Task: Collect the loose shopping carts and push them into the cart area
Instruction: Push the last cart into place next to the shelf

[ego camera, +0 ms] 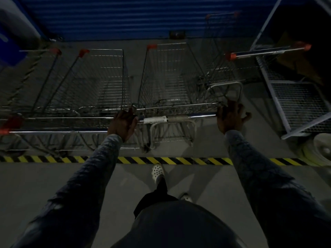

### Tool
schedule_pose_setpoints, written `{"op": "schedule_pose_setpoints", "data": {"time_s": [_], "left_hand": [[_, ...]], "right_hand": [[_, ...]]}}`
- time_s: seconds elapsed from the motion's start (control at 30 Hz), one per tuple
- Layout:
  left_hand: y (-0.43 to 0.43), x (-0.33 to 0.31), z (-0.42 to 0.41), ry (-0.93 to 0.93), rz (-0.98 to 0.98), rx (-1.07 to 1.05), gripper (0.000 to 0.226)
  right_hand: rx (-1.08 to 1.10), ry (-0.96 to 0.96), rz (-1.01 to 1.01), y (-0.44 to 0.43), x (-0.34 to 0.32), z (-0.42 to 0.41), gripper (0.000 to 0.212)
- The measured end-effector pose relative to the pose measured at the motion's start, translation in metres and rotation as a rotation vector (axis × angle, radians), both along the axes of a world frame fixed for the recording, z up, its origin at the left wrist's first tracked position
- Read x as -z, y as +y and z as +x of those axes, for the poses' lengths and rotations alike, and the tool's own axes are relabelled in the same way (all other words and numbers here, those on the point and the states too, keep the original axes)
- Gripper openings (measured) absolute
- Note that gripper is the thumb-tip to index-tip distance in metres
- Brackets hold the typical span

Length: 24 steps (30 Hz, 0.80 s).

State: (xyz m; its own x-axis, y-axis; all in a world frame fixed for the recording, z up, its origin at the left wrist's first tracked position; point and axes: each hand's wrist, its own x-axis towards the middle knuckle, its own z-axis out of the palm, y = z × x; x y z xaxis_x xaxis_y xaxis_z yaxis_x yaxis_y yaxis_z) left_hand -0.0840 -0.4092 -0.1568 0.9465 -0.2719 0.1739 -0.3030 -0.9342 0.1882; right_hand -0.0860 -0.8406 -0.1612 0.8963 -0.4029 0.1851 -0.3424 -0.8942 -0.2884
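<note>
A wire shopping cart (pixel 170 77) stands straight ahead of me, past the striped floor line. Its chrome handle bar (pixel 179 118) runs between my hands. My left hand (pixel 122 123) grips the bar's left end, fingers curled over it. My right hand (pixel 231 117) rests at the bar's right end with its fingers spread; how firmly it holds there is unclear in the dark. Another cart (pixel 100 83) with orange corner caps sits just to the left, and a third cart (pixel 222 45) is parked further back on the right.
A blue corrugated wall (pixel 125 17) closes off the far side. Yellow-black hazard tape (pixel 161 160) crosses the concrete floor in front of my feet. A white wire cage frame (pixel 293 97) stands at the right, with a pale round object (pixel 322 149) beside it.
</note>
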Motion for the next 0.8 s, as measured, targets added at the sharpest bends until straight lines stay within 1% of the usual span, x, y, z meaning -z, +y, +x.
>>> {"op": "schedule_pose_setpoints", "data": {"time_s": [0.07, 0.13, 0.2, 0.27, 0.33, 0.4, 0.47, 0.53, 0.63, 0.7, 0.8], "left_hand": [[-0.003, -0.003, -0.002, 0.003, -0.035, -0.019, 0.060], [-0.004, -0.004, -0.004, 0.020, -0.059, -0.026, 0.059], [-0.005, -0.004, -0.004, 0.018, -0.047, -0.016, 0.056], [-0.002, 0.001, -0.002, -0.012, -0.027, -0.005, 0.055], [0.001, 0.005, -0.002, -0.015, -0.008, -0.026, 0.055], [0.002, 0.011, -0.005, -0.065, 0.034, -0.040, 0.052], [0.001, 0.016, -0.007, -0.144, 0.050, -0.038, 0.043], [0.002, 0.018, -0.010, -0.216, 0.017, -0.031, 0.037], [0.004, 0.024, -0.012, -0.294, -0.038, 0.017, 0.033], [0.005, 0.027, -0.013, -0.325, -0.045, 0.027, 0.032], [0.007, 0.032, -0.012, -0.296, 0.026, -0.003, 0.033]], "right_hand": [[-0.030, 0.002, 0.058, 0.000, -0.008, -0.004, 0.039], [-0.035, 0.043, 0.110, 0.001, -0.008, -0.004, 0.043], [-0.015, 0.075, 0.121, 0.004, -0.004, -0.005, 0.049], [0.014, 0.057, 0.130, 0.010, -0.001, -0.009, 0.059], [0.042, 0.009, 0.160, 0.017, 0.003, -0.014, 0.062], [0.069, -0.048, 0.171, 0.020, 0.010, -0.020, 0.057], [0.091, -0.110, 0.135, 0.018, 0.020, -0.025, 0.047], [0.115, -0.178, 0.096, 0.017, 0.027, -0.030, 0.039], [0.131, -0.261, 0.056, 0.019, 0.026, -0.038, 0.038], [0.152, -0.229, 0.037, 0.021, 0.027, -0.039, 0.040], [0.167, -0.204, 0.055, 0.022, 0.028, -0.041, 0.038]]}}
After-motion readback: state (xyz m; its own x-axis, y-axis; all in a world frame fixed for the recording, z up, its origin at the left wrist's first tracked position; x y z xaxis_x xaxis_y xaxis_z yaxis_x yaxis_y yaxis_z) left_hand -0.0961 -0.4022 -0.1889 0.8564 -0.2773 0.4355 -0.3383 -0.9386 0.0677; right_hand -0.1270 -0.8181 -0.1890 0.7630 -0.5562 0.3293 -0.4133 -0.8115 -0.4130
